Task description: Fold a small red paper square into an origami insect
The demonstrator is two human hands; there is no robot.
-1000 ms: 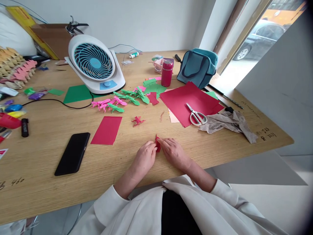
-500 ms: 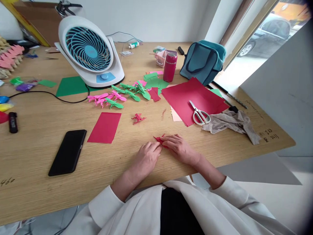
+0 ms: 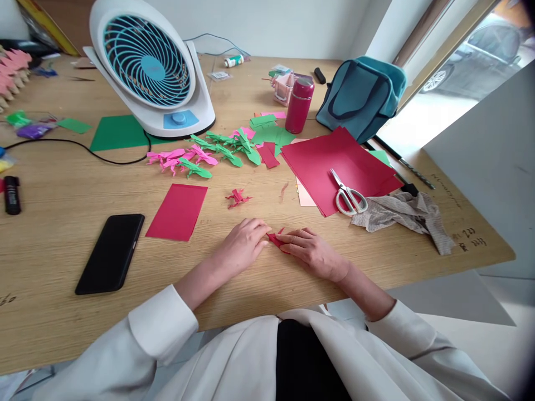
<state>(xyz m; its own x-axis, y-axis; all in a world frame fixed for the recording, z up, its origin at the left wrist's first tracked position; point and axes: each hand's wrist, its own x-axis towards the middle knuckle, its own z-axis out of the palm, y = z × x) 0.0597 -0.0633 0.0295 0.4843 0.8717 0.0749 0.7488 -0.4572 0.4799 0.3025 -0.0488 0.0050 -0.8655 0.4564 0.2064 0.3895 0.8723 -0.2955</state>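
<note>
Both hands rest on the wooden table (image 3: 62,223) near its front edge. My left hand (image 3: 242,245) and my right hand (image 3: 311,252) press and pinch a small red folded paper piece (image 3: 276,239) between their fingertips. Most of the piece is hidden under the fingers. A finished small red paper figure (image 3: 237,197) lies just beyond the hands. A red paper rectangle (image 3: 178,211) lies to the left of them, with a black phone (image 3: 111,252) further left.
A stack of red sheets (image 3: 334,161) with scissors (image 3: 348,195) on it and a crumpled cloth (image 3: 407,214) lie at right. Pink and green paper figures (image 3: 200,159), a white desk fan (image 3: 148,69), a red bottle (image 3: 299,104) and a teal bag (image 3: 361,94) stand behind.
The small red piece has been turned from standing on edge to lying flatter between the fingers. My left hand shifted up and left beside it. The view has tilted down slightly.
</note>
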